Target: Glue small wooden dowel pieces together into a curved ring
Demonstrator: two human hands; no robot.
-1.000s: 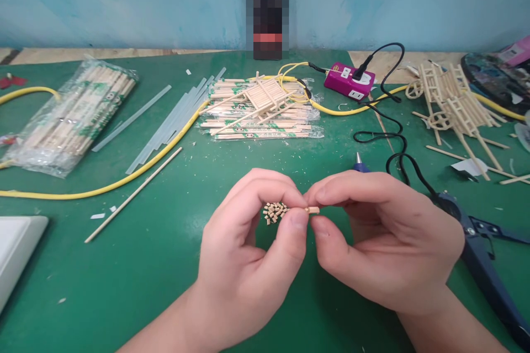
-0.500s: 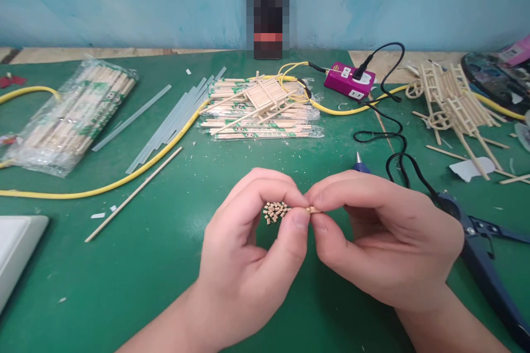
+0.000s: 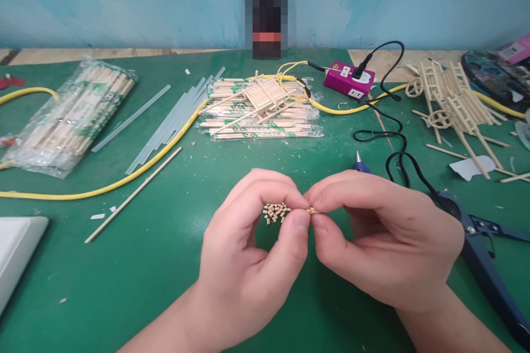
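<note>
My left hand (image 3: 256, 248) and my right hand (image 3: 385, 231) meet fingertip to fingertip above the green table. Between their thumbs and forefingers is a tiny pale wooden piece (image 3: 312, 210), pinched from both sides and mostly covered by the fingertips. Whether it is one piece or two pressed together, I cannot tell. Behind the left fingers lies a small pile of short cut stick pieces (image 3: 274, 213) on the table. A single wooden stick (image 3: 133, 194) rests to the left of my hands.
Wrapped chopsticks (image 3: 265, 128) carry a small stick-built frame (image 3: 267, 96). Glue sticks (image 3: 174, 121) and a chopstick pack (image 3: 74, 116) lie left. A purple power strip (image 3: 350, 81), a blue-handled tool (image 3: 488, 270) and stick-built wheeled models (image 3: 453, 99) are right. A yellow cable (image 3: 124, 181) crosses the table.
Almost nothing differs. Both hands keep the same pinch on the small wooden piece, and the view has shifted very slightly.
</note>
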